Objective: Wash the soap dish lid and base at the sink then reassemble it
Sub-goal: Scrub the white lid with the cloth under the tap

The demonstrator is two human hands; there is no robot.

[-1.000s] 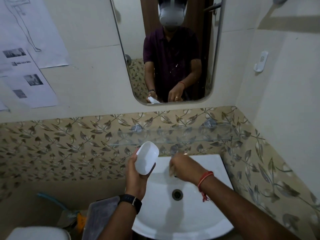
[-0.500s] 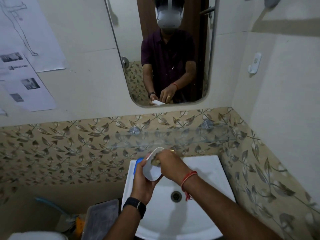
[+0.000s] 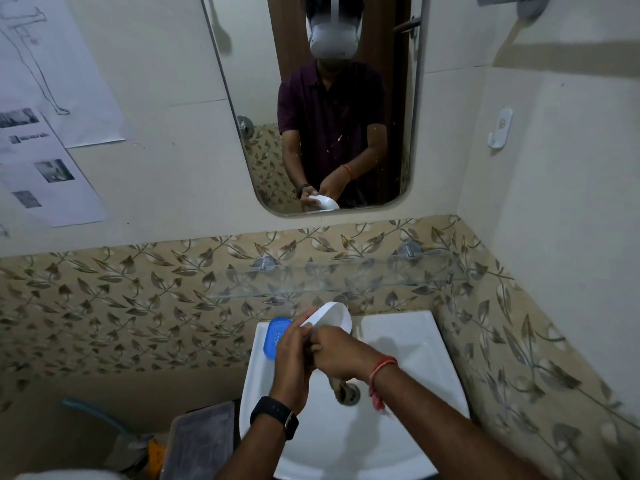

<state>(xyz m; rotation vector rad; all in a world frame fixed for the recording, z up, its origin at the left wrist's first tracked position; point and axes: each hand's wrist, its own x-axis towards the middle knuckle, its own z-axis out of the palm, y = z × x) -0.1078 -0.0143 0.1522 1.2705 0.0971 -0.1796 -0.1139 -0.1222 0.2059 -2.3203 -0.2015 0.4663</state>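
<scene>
1. Dish is apart. White lid (image 3: 329, 317) is in the left hand (image 3: 294, 355), tilted up over the sink (image 3: 408, 344); the left fingers (image 3: 300, 332) wrap its lower edge, grasping it.
2. Right hand (image 3: 341, 355) sits against the lid's lower end, its fingers curled in next to the left fingers. Looks like rubbing or scrubbing; can't tell whether they pinch the lid or just press on it.
3. Blue base (image 3: 275, 336) lies on the sink rim just left of the left fingers, partly hidden behind them, untouched.
4. No running water visible; the tap is hidden behind the hands.
5. Judgement: lid wash in hand, early to mid task. Left: rinse the lid, wash the base, refit the lid on the base.
6. Writing: paper sheets (image 3: 52, 174) on the wall well left of the hands carry print and small pictures, too blurred to read. No brand visible on the dish parts. Wall hook (image 3: 500, 128) up right has a mark, illegible.
</scene>
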